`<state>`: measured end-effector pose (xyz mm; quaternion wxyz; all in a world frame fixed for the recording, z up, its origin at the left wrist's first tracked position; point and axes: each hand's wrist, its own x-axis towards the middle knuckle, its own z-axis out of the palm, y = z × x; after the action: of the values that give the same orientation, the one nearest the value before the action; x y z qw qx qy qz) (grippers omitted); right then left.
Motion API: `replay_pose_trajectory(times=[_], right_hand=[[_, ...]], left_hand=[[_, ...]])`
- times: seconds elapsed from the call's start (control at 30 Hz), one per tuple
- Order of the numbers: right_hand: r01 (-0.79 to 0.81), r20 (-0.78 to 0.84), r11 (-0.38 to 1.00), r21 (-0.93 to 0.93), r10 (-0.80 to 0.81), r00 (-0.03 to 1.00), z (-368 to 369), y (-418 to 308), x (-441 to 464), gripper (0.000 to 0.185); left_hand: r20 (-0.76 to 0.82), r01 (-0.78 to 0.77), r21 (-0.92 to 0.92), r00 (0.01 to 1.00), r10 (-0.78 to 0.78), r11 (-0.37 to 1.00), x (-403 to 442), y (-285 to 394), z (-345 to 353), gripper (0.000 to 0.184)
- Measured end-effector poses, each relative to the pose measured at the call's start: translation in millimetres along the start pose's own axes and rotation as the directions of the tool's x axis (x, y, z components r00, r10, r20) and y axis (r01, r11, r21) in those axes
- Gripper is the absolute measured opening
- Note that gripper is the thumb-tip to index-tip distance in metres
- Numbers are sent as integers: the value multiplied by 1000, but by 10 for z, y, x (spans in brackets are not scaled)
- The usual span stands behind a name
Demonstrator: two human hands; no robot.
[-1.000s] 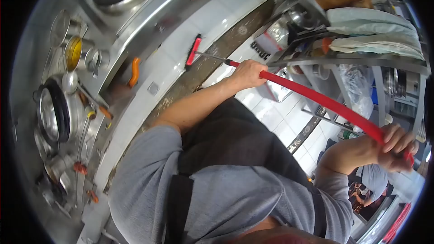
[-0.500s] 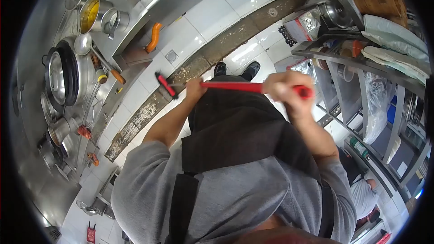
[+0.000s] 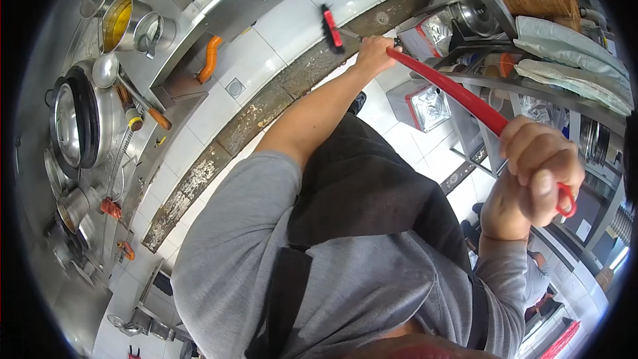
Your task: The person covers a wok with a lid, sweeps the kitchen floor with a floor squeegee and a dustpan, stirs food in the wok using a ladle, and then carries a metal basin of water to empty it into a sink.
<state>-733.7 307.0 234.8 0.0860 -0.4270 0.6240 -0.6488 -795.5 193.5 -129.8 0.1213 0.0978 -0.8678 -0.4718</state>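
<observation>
A long red-handled broom (image 3: 458, 96) slants across in front of me. Its red head with black bristles (image 3: 332, 28) is over the white floor tiles beside the worn drain channel; whether the bristles touch the floor I cannot tell. My left hand (image 3: 375, 55) is closed round the lower handle, close to the head. Higher up, my right hand (image 3: 541, 176) grips the handle near its end, where a red hanging loop sticks out below the fist. A dark apron (image 3: 372, 186) covers my front, and one dark shoe shows partly behind my left forearm.
A steel counter on the left bears a wok (image 3: 93, 113), a ladle (image 3: 106, 72) and pots. An orange pipe (image 3: 210, 60) sits under its edge. Shelves on the right hold folded cloths (image 3: 571, 46) and foil-topped boxes (image 3: 428, 108). Another person (image 3: 537, 279) is at the lower right.
The broom's head has swung forward and to the right, with my left hand following. My right hand has moved right and closer to me. Both hands keep their hold.
</observation>
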Motion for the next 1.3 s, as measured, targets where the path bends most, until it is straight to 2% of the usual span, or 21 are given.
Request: replay_pose_trajectory(times=[0.13,0.17,0.23,0.27,0.3,0.4,0.43,0.5,0.53,0.57,0.6,0.67,0.73,0.83,0.87,0.93,0.97,1.03,1.1,1.17,1.3], right_hand=[[73,5,995,-71,-73,997,-117,-59,-119,26],[200,174,979,30,-202,964,-362,-67,-132,20],[264,299,961,78,-275,914,-706,-356,-163,18],[301,140,948,105,-314,939,-809,-499,-275,23],[338,80,899,277,-372,925,-914,-584,-281,28],[262,42,900,348,-294,955,-1264,-659,-334,23],[232,15,894,383,-257,966,-1337,-507,-358,20],[144,-69,915,377,-127,989,-1202,-9,-405,17],[97,-282,978,186,-41,959,-983,275,-503,13],[-9,-254,909,416,125,959,-743,547,-489,13],[-136,-264,855,500,301,916,-579,819,-598,15],[-360,-120,733,578,512,851,-174,1225,-751,17],[-504,-17,638,582,629,777,194,1385,-792,21],[-511,123,691,512,530,839,273,1283,-666,25],[-442,78,747,497,469,880,175,1187,-568,26],[-320,11,832,454,353,935,-105,916,-352,26],[-267,-7,862,431,300,954,-214,767,-244,25],[-146,7,891,429,159,987,-328,485,-44,22],[-69,17,930,361,68,998,-334,237,90,19],[-29,158,968,248,-11,987,-403,83,176,19],[15,125,997,73,-24,992,-198,-1,215,21]], left_hand=[[5,-149,-67,989,150,987,111,117,9,36],[3,-149,-63,989,149,987,96,197,-21,36],[-61,-372,-42,927,369,927,-9,474,-161,39],[-84,-377,-123,926,369,918,-89,568,-188,40],[-79,-384,-122,923,377,915,-193,683,-294,40],[190,-197,-114,958,216,974,-588,744,-730,35],[231,-148,-65,960,159,987,-743,615,-789,34],[322,113,131,935,-150,985,-1078,426,-1013,27],[324,168,244,914,-244,955,-1284,188,-1051,24],[343,231,278,883,-321,932,-1509,-65,-1119,21],[284,193,314,915,-286,930,-1768,-343,-1168,20],[269,376,420,817,-509,826,-2296,-944,-1193,19],[253,400,436,805,-536,806,-2597,-1163,-1255,19],[218,392,445,825,-522,805,-2540,-1195,-1103,20],[201,361,439,853,-481,823,-2451,-1166,-976,21],[170,303,145,930,-326,942,-2014,-956,-814,24],[169,285,233,930,-327,930,-1794,-933,-599,29],[147,172,205,968,-204,964,-1368,-684,-416,32],[121,130,112,982,-143,985,-989,-292,-383,32],[124,56,-5,991,-55,998,-678,-60,-342,31],[54,32,-107,998,-27,994,-188,73,-92,35]])
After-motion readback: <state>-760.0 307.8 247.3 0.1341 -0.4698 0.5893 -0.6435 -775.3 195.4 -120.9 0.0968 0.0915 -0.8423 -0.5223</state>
